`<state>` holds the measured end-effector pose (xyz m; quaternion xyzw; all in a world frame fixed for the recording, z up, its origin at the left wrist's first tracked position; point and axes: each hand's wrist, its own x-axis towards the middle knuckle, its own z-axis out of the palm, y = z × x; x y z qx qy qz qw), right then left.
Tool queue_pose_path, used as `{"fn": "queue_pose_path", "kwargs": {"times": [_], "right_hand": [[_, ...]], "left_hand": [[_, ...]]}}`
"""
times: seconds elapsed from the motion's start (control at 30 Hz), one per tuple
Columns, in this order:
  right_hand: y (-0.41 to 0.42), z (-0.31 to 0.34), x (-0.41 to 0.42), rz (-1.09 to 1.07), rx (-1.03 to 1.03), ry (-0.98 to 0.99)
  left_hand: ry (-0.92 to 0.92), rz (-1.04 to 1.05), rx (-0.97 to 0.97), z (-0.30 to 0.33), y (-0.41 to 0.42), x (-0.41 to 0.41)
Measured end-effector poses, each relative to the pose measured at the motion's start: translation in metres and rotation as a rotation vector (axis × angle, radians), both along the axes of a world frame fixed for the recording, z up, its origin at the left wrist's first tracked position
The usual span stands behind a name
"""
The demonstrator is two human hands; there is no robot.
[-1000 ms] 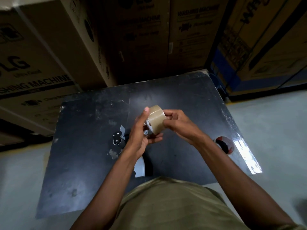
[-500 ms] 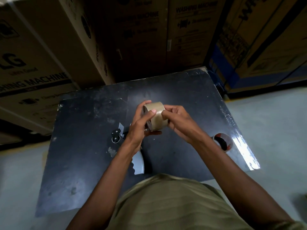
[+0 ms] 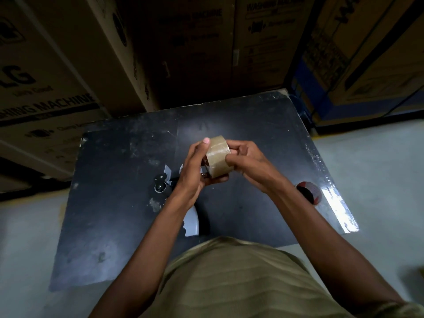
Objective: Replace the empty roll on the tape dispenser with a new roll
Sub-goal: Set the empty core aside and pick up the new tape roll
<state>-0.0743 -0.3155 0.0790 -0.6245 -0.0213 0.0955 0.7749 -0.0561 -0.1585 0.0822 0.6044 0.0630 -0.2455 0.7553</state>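
Observation:
A full roll of brown packing tape (image 3: 217, 157) is held above the middle of the black table (image 3: 114, 203). My left hand (image 3: 195, 171) grips its left side, thumb up on the top edge. From the right, my right hand (image 3: 245, 161) presses its fingertips on the roll's outer face. Under my left forearm lies the tape dispenser (image 3: 163, 187), with black rollers to the left and a grey handle (image 3: 191, 222) toward me; most of it is hidden by my arm.
A dark red-rimmed tape core (image 3: 308, 192) lies on the table near its right edge, beside a shiny strip of reflection. Large cardboard appliance boxes (image 3: 46, 76) stand against the table's far and left sides. Grey floor lies on both sides.
The roll has turned in my hands and my left thumb has shifted up onto its top edge. My right fingers have moved onto its outer face. Both hands stay at the same spot.

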Motion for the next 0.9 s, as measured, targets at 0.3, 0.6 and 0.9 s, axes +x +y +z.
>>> {"fn": "queue_pose_path", "kwargs": {"times": [0.3, 0.6, 0.9], "right_hand": [[-0.0047, 0.0079, -0.0008, 0.147, 0.012, 0.004], [-0.0015, 0.0066, -0.0006, 0.128, 0.183, 0.037], [-0.0029, 0.0028, -0.0045, 0.08, 0.042, -0.039]], "left_hand": [[0.04, -0.017, 0.022, 0.0017, 0.0015, 0.0019], [0.102, 0.047, -0.045, 0.0034, 0.0016, -0.0011], [0.114, 0.053, -0.06, 0.0045, -0.0013, -0.0017]]}}
